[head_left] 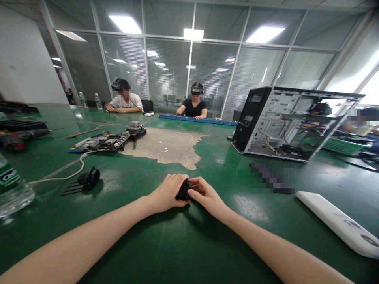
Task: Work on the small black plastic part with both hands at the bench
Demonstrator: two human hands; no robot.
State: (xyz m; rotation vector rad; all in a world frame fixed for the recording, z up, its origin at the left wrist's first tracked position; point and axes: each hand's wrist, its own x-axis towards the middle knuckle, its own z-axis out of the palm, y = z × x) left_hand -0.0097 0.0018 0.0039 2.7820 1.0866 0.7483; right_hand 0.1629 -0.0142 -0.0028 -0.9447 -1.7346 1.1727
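At the near middle of a green table point(166, 244), between the hands: one small black component point(181, 191), smooth, apparently plastic, blocky, with a rim-like edge. Left hand point(168, 193) – wrapped around its far side and left, thumb beneath or beside, gripping it. Right hand point(207, 197) – thumb and fingertips drawn close together at its right edge.

Table surface: glossy green, worn away in a ragged beige patch point(166, 146) beyond the hands.

Left side: circuit board point(109, 142), crowded with parts; fan-like cooler point(136, 128) at its far right corner; black pronged bracket point(78, 185) with a rounded head; thin white cable point(74, 173); clear plastic water bottle point(13, 193), cut by the frame.

Right side: upright computer tower point(251, 122), black front, bare metal interior exposed, partly blocking the view of a green basket point(343, 145); blurred dark strip point(271, 179); white rounded slab point(334, 225), lying slantwise.

Far edge: two seated people; long blue bar point(198, 119).

Orientation of component: rim to the right, toward the right fingertips; long axis not determinable, fingers covering much of the outline.
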